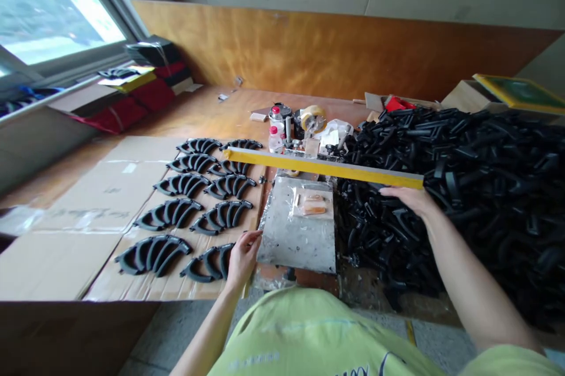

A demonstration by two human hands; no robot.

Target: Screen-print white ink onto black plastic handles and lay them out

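Note:
My left hand (244,255) is at the left edge of a grey metal plate (286,246), thumb and fingers drawn together. Anything between them is too small to make out. Beside it, a fan of curved black plastic parts (212,263) lies on cardboard, partly covered by the hand. My right hand (408,198) is over a large heap of black plastic parts (388,235), its fingers stretched leftward just below a yellow bar (326,169). No part shows in its grip. A clear bag with orange pieces (314,205) rests on the plate.
Several more fans of black parts (170,213) stand in two columns on the cardboard (88,246). Behind the bar are red-capped bottles (276,139) and a tape roll (312,117). Red and black boxes (152,93) sit by the window; a yellow-framed panel (521,92) leans at back right.

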